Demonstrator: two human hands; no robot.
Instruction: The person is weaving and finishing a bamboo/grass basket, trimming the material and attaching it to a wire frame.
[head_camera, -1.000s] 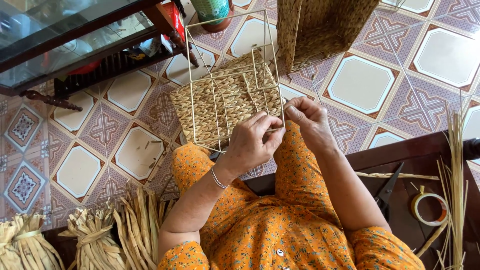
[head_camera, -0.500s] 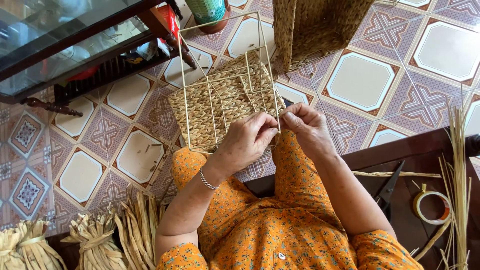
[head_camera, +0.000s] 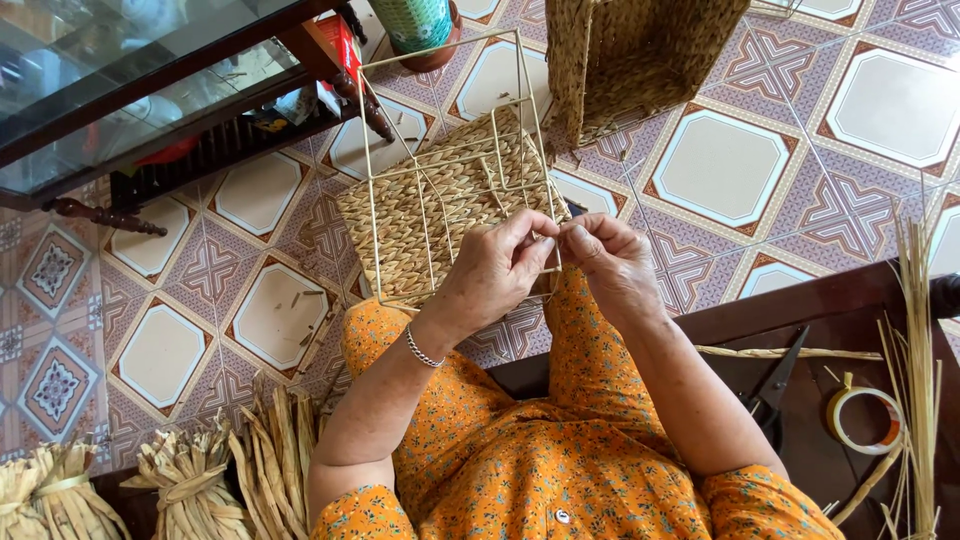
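Woven panel (head_camera: 440, 215) tan-straw in a pale cream wire frame (head_camera: 372, 180); dress (head_camera: 560, 460) orange, small floral print; floor tiles (head_camera: 720, 165) white with purple geometric borders.

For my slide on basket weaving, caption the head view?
Both hands, left and right, pinch a strand at a pale wire box frame over its woven straw panel.

This looks like a room in a home where baskets get made. The floor has patterned purple and white tiles (head_camera: 720, 165). A dark wood cabinet with glass panes (head_camera: 130, 90) stands on it. Tied bundles of dry straw (head_camera: 190, 480) and a brown woven basket (head_camera: 640, 55) sit close by.
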